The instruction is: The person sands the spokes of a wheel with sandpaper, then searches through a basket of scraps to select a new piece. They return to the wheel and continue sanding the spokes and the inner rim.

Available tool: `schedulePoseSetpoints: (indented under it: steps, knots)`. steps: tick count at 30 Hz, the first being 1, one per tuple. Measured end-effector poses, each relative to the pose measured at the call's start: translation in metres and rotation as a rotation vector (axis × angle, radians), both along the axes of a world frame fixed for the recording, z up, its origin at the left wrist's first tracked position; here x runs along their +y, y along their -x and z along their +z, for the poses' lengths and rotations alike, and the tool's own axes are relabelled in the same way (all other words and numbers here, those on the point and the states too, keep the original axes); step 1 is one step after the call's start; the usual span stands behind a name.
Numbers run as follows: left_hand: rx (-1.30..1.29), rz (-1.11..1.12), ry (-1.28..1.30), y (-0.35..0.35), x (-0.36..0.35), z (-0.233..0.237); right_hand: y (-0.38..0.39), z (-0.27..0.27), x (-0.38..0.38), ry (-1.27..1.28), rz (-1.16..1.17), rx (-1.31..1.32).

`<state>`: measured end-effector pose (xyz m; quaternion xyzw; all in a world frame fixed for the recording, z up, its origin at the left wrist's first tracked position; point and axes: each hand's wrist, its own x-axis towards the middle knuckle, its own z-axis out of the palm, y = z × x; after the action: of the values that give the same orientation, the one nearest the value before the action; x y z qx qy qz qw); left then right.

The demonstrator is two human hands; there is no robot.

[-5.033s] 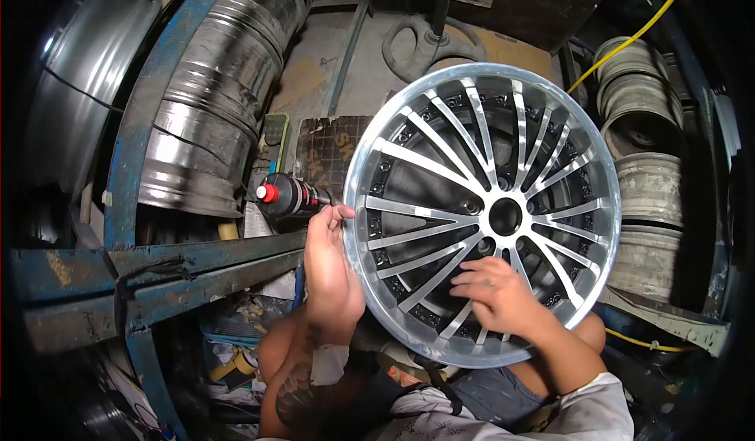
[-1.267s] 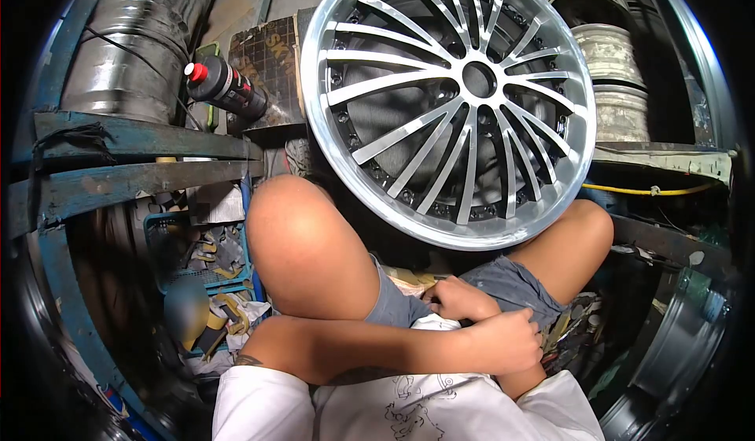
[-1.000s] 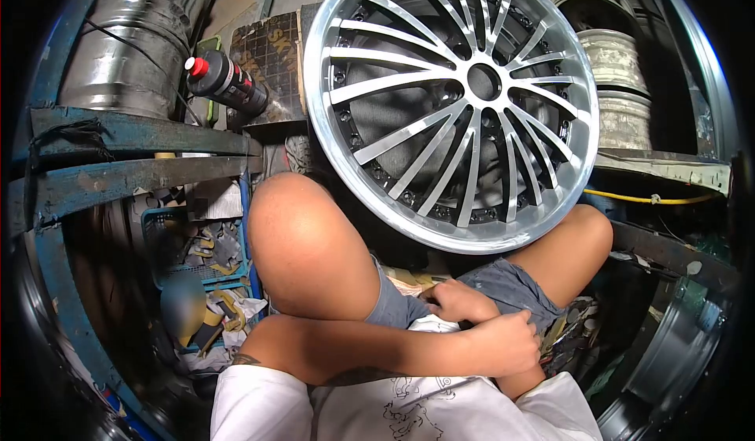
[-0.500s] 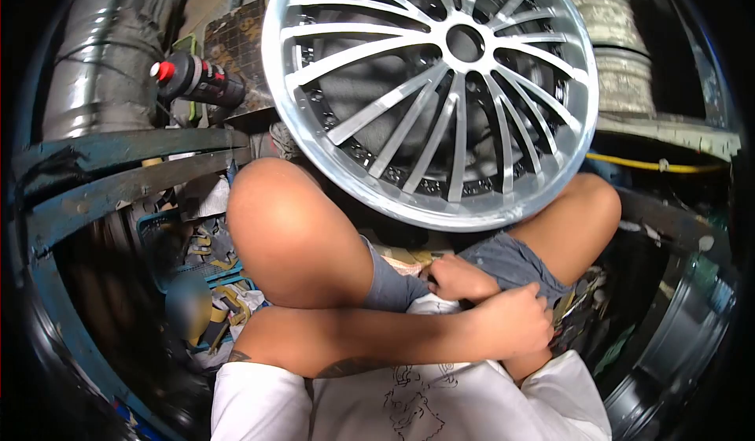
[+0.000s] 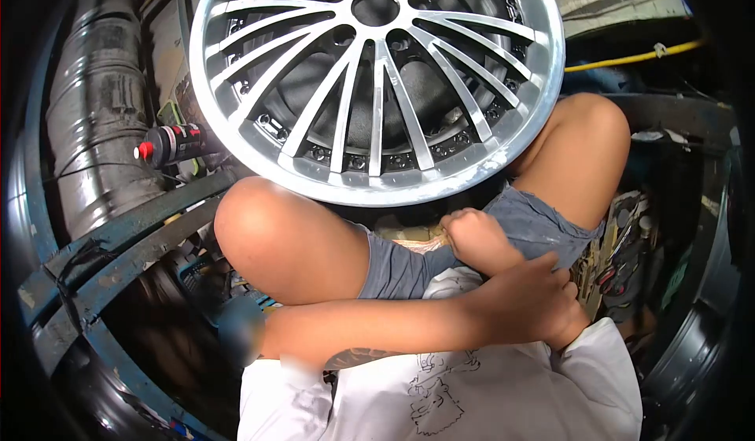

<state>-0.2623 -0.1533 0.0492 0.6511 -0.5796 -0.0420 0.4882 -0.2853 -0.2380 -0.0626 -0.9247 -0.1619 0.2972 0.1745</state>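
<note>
Item: 1 silver-and-black spoked wheel [image 5: 372, 33], on the far side of the lap, its spoked face in view and its far edge cut off. Neither hand was on it.
Item: 1 left hand [image 5: 535, 295], laid across the right forearm [image 5: 565, 327], fingers bent; whether it gripped could not be told.
Item: 1 right hand [image 5: 478, 238], low over the lap between the knees, fingers curled in; whether they pinched anything could not be told.
Item: 1 pair of grey shorts [image 5: 397, 268], beneath the right hand.
Item: 1 white shirt [image 5: 515, 398], line drawing on the front.
Item: 1 dark bottle [image 5: 177, 143], left of the wheel, its red-and-white cap toward the left.
Item: 1 metal stack [image 5: 98, 118], far left, beyond a blue frame [image 5: 145, 219].
Item: 1 yellow hose [image 5: 621, 62], far right.
</note>
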Motion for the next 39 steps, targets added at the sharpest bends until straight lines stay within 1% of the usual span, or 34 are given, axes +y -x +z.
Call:
schedulePoseSetpoints:
  steps: [2,4,6,9,13,14,16,18,20,22,23,26,27,30,33,35,37,39]
  knots:
    - [0.04,-0.037,-0.002,0.001,0.002,0.005,-0.014,0.027,-0.006,-0.14,0.008,0.029]
    - [0.031,-0.065,-0.006,-0.001,0.005,0.01,-0.025,0.052,-0.006,-0.316,-0.011,-0.035]
    - [0.047,-0.046,0.079,0.001,0.002,0.01,-0.046,0.081,-0.001,-0.487,-0.042,-0.072]
    - [0.044,-0.004,0.137,0.002,0.002,0.013,-0.075,0.091,0.011,-0.526,-0.063,-0.388]
    - [-0.016,0.069,0.204,-0.01,0.004,0.018,-0.128,0.076,0.052,-0.124,0.162,-0.64]
    - [-0.007,0.077,0.232,-0.014,0.005,0.02,-0.132,0.067,0.062,-0.105,0.177,-0.663]
    - [-0.051,0.11,0.241,-0.019,0.006,0.022,-0.138,0.056,0.071,-0.197,0.176,-0.773]
    - [-0.09,0.166,0.233,-0.026,0.004,0.018,-0.144,0.064,0.071,-0.139,0.261,-0.844]
    - [-0.032,0.217,0.228,-0.029,0.002,0.021,-0.144,0.07,0.066,-0.047,0.36,-0.812]
    - [-0.122,0.143,0.159,-0.042,0.014,0.024,-0.152,0.085,0.067,-0.02,0.509,-0.871]
    - [-0.151,0.101,0.133,-0.047,0.017,0.027,-0.154,0.082,0.067,-0.03,0.533,-0.876]
    - [-0.067,0.284,0.4,-0.058,0.025,0.046,-0.155,0.075,0.065,-0.032,0.603,-0.865]
    - [-0.07,0.255,0.337,-0.058,0.029,0.043,-0.154,0.074,0.065,-0.033,0.61,-0.862]
    - [-0.028,0.264,0.408,-0.058,0.029,0.04,-0.159,0.072,0.07,-0.051,0.594,-0.872]
    - [-0.034,0.265,0.317,-0.055,0.034,0.032,-0.159,0.07,0.073,-0.035,0.598,-0.894]
    - [0.002,0.27,0.247,-0.053,0.035,0.023,-0.154,0.069,0.07,-0.014,0.607,-0.872]
    - [0.064,0.224,0.2,-0.05,0.035,0.019,-0.152,0.075,0.072,0.005,0.61,-0.911]
    - [0.07,0.217,0.155,-0.049,0.038,0.017,-0.152,0.08,0.073,0.013,0.605,-0.911]
